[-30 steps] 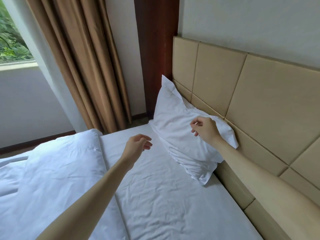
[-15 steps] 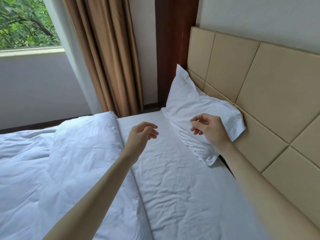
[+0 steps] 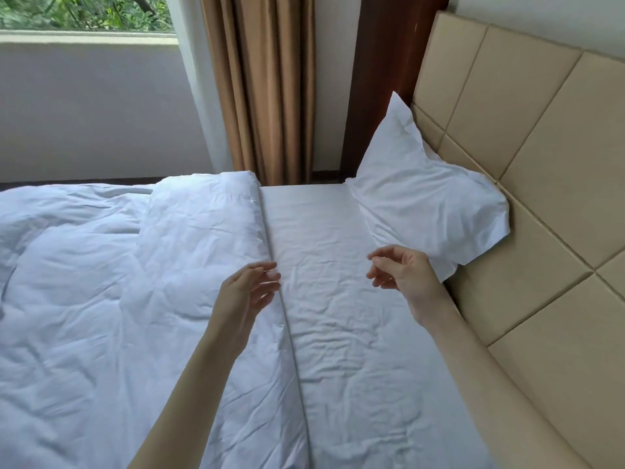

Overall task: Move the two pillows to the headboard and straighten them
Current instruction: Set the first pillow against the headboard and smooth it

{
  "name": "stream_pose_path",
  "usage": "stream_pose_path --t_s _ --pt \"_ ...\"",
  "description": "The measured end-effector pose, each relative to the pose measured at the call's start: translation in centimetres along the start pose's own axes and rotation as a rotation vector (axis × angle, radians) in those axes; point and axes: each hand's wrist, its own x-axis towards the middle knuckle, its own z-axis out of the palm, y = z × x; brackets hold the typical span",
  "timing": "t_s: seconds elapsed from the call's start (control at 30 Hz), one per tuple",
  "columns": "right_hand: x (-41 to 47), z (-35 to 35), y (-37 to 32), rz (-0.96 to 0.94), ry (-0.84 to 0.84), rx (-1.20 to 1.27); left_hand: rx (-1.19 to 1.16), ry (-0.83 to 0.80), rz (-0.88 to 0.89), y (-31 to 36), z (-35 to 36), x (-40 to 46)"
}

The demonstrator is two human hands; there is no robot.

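One pillow [image 3: 419, 201] shows in the head view, leaning against the padded headboard [image 3: 541, 157] at the far corner of the bed, one corner pointing up beside the dark wooden panel [image 3: 382, 79]. Compared with a second ago, the right hand [image 3: 404, 277] is no longer on the pillow: it has drawn back toward the person and now hangs above the bare sheet [image 3: 338, 299], just beside the pillow's near lower edge, holding nothing. Its fingers are loosely curled and apart, thumb toward the left. The left hand [image 3: 248, 292] has likewise come nearer and now hovers over the folded edge of the duvet [image 3: 135, 265], fingers spread and lightly bent, palm turned toward the right hand, also empty. Both forearms reach forward from the lower edge of the picture, the right one running along the headboard. The view has swung left since then, so more of the duvet, the brown curtain [image 3: 263, 86] and the window [image 3: 84, 11] shows. A second pillow is not visible.
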Motion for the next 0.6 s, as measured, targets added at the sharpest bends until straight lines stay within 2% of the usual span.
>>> stream_pose_path --t_s 0.37,0.6 --pt "-5.5 6.0 5.7 0.110 -0.194 0.018 0.105 0.290 -0.085 -6.7 -6.2 -8.7" --pt "-8.8 12.7 7.4 0.181 -0.312 0.008 -0.005 0.464 -0.141 -7.7 -13.6 -12.1"
